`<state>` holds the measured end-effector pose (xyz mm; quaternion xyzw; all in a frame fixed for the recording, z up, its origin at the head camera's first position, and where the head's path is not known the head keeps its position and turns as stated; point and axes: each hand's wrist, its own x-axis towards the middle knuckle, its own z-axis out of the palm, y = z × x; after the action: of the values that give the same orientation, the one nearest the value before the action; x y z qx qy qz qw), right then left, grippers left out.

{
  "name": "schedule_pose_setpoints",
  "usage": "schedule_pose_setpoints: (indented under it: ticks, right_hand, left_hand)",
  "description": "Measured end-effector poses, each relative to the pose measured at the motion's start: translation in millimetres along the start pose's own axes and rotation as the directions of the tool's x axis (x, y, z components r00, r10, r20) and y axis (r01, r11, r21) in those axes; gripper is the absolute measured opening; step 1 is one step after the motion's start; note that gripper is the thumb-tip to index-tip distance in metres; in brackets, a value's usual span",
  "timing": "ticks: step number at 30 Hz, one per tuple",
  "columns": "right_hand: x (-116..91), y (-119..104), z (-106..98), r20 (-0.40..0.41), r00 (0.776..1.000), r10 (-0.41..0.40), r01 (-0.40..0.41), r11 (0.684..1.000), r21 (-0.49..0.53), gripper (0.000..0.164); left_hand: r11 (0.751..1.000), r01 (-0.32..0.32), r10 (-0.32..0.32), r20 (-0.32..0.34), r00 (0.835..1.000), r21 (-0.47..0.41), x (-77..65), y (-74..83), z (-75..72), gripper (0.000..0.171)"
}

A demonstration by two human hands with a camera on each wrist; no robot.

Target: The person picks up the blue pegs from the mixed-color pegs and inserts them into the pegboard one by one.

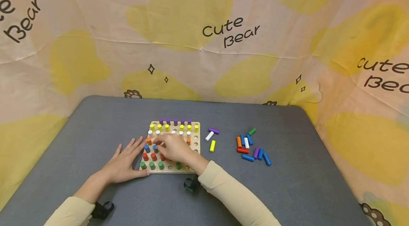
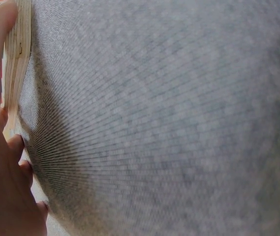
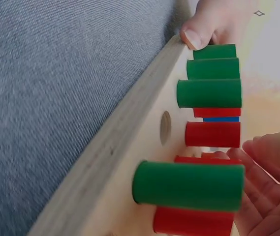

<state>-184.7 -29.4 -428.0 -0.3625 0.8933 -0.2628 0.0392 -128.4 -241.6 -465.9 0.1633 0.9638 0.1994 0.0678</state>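
Cream fabric sleeve (image 1: 236, 190) of the right arm lay nearest the head camera, over the grey table (image 1: 303, 169). Right grip (image 1: 175, 148) was above the pale wooden perforated board (image 1: 192, 148), thumb and index finger pinching a blue cylindrical peg (image 1: 155, 149) near the board's left side. Left grip (image 1: 124, 162) was spread wide, holding nothing, thumb touching the board's near-left corner. Upright pegs stood in coloured rows, purple farthest, green nearest. Loose yellow cylinder (image 1: 212, 146) lay right of the board.
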Motion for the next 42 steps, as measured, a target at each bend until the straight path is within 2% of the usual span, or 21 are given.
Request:
schedule_pose_setpoints:
  ticks: [5, 17, 25, 34, 42]
  right_hand:
    - [-3.5, -1.6, -9.5, -0.008, 1.000, -0.008, 0.008, 1.000, 0.023, 0.019]
    - [-12.7, -0.3, -27.2, -0.004, 0.998, -0.066, 0.066, 0.996, -0.054, 0.019]
    - [-22.4, 9.7, -31.9, -0.031, 0.990, -0.135, 0.134, 0.990, -0.041, 0.017]
    - [-36.0, 20.1, -38.1, -0.024, 0.986, -0.165, 0.165, 0.986, 0.005, 0.018]
    - [-52.0, 32.2, -44.9, -0.008, 0.980, -0.197, 0.197, 0.980, -0.002, 0.019]
  left_hand:
    - [1.000, 0.001, -0.001, -0.001, 1.000, -0.005, 0.5, -1.1, 0.5, 0.104]
    - [1.000, 0.005, -0.005, -0.001, 1.000, -0.007, 1.5, -3.0, 1.0, 0.105]
    - [1.000, 0.017, -0.017, 0.011, 1.000, -0.001, 2.5, -3.2, 1.9, 0.106]
    - [1.000, 0.023, -0.023, 0.019, 1.000, -0.012, 3.0, -2.6, 2.3, 0.107]
    - [1.000, 0.020, -0.020, 0.022, 1.000, -0.010, 2.4, -1.2, 2.7, 0.107]
